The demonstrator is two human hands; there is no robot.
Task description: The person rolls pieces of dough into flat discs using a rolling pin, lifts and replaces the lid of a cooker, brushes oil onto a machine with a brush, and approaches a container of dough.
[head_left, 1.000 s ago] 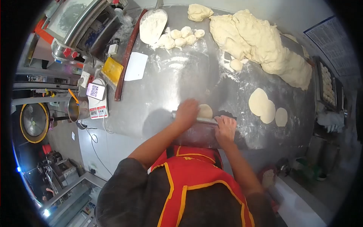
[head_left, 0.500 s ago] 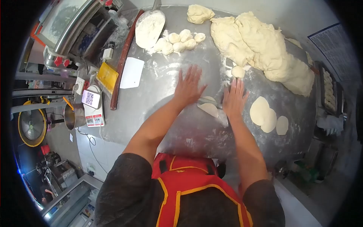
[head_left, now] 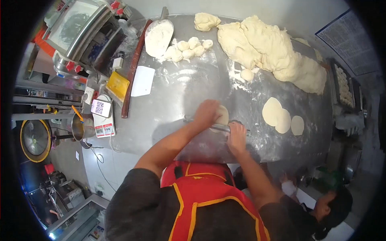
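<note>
My left hand (head_left: 208,112) is closed at the far edge of a flat dough round (head_left: 223,115), pinching it by its left side. Across the lower part of that round lies a metal rolling pin (head_left: 219,127). My right hand (head_left: 237,134) is curled over the pin near its right end. Thin dough rounds (head_left: 276,115) overlap on the floured metal table (head_left: 173,104) to the right, with a smaller one (head_left: 297,125) beside them. Beyond my hands is a small dough ball (head_left: 247,74).
A large dough mass (head_left: 273,50) covers the back right. Several floured dough pieces (head_left: 188,50) and a scoop of flour (head_left: 159,38) are at the back. A red-brown stick (head_left: 136,68), white scraper (head_left: 142,81) and scale (head_left: 104,120) stand left. Another person (head_left: 335,209) is at lower right.
Both hands were spread open farther forward over the pin; they have drawn back toward me and closed, the left at the dough round. Another person has come into view at lower right.
</note>
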